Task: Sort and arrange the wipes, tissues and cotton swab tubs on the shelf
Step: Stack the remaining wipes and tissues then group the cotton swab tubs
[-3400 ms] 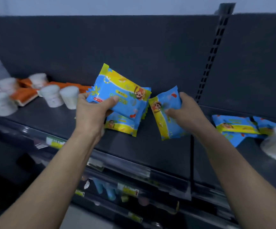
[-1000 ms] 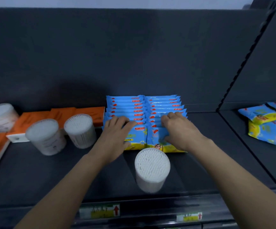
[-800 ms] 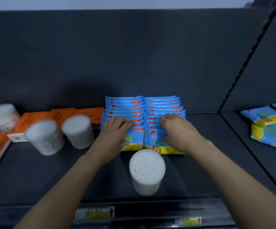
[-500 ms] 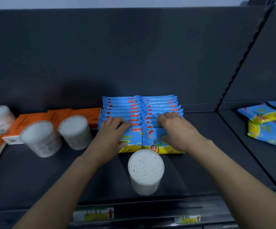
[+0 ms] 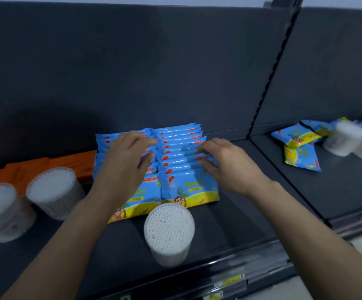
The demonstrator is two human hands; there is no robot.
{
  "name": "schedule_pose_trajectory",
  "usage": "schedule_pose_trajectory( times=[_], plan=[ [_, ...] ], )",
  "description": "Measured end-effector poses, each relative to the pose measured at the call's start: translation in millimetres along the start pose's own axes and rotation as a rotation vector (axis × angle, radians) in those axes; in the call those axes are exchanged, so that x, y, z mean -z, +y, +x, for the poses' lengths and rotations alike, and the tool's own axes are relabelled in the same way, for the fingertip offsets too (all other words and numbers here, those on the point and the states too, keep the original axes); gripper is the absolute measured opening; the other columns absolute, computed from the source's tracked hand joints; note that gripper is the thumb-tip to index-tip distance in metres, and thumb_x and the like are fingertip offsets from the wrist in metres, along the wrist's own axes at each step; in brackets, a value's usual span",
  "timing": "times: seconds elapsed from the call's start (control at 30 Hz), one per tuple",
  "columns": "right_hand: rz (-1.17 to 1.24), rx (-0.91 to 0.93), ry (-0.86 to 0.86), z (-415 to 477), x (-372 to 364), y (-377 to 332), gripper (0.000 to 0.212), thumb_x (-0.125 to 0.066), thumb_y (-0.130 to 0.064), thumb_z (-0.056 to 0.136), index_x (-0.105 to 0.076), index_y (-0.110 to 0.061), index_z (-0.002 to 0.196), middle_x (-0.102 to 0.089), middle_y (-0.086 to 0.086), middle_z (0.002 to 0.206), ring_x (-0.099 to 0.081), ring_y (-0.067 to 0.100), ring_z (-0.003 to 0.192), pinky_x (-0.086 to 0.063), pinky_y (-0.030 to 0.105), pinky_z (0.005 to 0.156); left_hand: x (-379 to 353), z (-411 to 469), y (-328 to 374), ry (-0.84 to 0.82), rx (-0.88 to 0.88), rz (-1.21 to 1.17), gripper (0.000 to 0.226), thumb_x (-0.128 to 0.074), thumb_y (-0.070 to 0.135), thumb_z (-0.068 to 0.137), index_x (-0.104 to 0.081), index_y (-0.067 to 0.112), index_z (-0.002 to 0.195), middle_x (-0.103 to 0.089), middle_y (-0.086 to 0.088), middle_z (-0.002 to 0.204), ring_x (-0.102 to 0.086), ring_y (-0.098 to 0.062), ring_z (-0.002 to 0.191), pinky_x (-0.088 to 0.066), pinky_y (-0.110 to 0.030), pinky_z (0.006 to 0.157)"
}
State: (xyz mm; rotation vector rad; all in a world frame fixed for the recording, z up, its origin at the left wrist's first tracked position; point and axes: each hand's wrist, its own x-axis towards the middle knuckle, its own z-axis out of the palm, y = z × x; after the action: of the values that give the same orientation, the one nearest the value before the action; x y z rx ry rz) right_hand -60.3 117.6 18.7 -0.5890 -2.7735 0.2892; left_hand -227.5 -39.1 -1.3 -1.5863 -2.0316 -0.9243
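Observation:
Two side-by-side rows of blue and yellow wipe packs (image 5: 184,152) stand on the dark shelf (image 5: 236,215). My left hand (image 5: 126,163) lies over the left row with fingers spread and fairly straight. My right hand (image 5: 223,163) reaches over the right row, fingertips touching the pack tops. A cotton swab tub (image 5: 169,232) stands just in front of the rows. Two more swab tubs (image 5: 52,191) stand at the left, beside orange tissue packs (image 5: 52,167).
On the neighbouring shelf section to the right lie loose wipe packs (image 5: 301,148) and blurred white tubs (image 5: 349,141). A slotted upright (image 5: 268,76) divides the two sections. Price labels (image 5: 230,280) run along the shelf's front rail.
Both hands have lifted from the front packs and moved further back over the rows, with fingers more spread. The view has swung left, showing more of the right shelf section.

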Motion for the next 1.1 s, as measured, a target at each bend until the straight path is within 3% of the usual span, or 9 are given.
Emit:
schedule_pose_trajectory(
  times=[0.13,0.33,0.63,0.83,1.1],
  plan=[
    [-0.030,-0.102,0.061,-13.2,17.3,49.3,0.033,-0.055,-0.029,0.092,-0.056,-0.014,0.121,-0.059,0.005,0.118,-0.051,0.025,0.114,-0.038,0.030,0.091,-10.1,40.4,44.8,-0.054,0.008,0.001,0.028,-0.047,0.022,0.085,-0.063,0.011,0.104,-0.059,-0.008,0.097,-0.053,-0.027,0.091,-0.037,-0.033,0.084],
    [0.003,-0.182,0.099,-38.8,41.4,137.2,0.034,-0.057,-0.029,0.091,-0.058,-0.012,0.120,-0.060,0.008,0.115,-0.053,0.027,0.111,-0.043,0.035,0.091,-46.2,85.5,136.5,-0.078,-0.066,-0.017,0.025,-0.054,0.024,0.084,-0.063,0.016,0.105,-0.058,0.000,0.098,-0.047,-0.015,0.091,-0.030,-0.021,0.082],
    [0.027,-0.267,0.062,-86.3,96.8,303.1,0.032,-0.060,-0.025,0.089,-0.060,-0.011,0.118,-0.061,0.011,0.118,-0.055,0.029,0.112,-0.045,0.036,0.088,-178.2,137.7,260.7,-0.258,0.029,-0.171,0.023,-0.063,0.015,0.085,-0.063,0.017,0.108,-0.049,0.012,0.095,-0.047,-0.005,0.093,-0.035,-0.018,0.086],
    [0.015,-0.311,0.066,-92.5,123.3,360.5,0.034,-0.058,-0.021,0.090,-0.058,-0.008,0.121,-0.060,0.013,0.121,-0.053,0.030,0.112,-0.042,0.037,0.090,-227.0,155.2,283.0,-0.342,0.126,-0.217,0.023,-0.063,0.012,0.085,-0.064,0.015,0.107,-0.060,0.000,0.105,-0.054,-0.013,0.101,-0.040,-0.026,0.090],
    [-0.022,-0.313,0.108,-71.0,141.5,388.4,0.034,-0.056,-0.024,0.093,-0.055,-0.013,0.125,-0.057,0.007,0.126,-0.049,0.024,0.118,-0.037,0.031,0.092,-276.3,191.2,266.4,-0.344,0.160,-0.226,0.025,-0.063,0.017,0.085,-0.062,0.017,0.110,-0.051,0.009,0.097,-0.052,-0.011,0.097,-0.042,-0.029,0.090]
  ],
)
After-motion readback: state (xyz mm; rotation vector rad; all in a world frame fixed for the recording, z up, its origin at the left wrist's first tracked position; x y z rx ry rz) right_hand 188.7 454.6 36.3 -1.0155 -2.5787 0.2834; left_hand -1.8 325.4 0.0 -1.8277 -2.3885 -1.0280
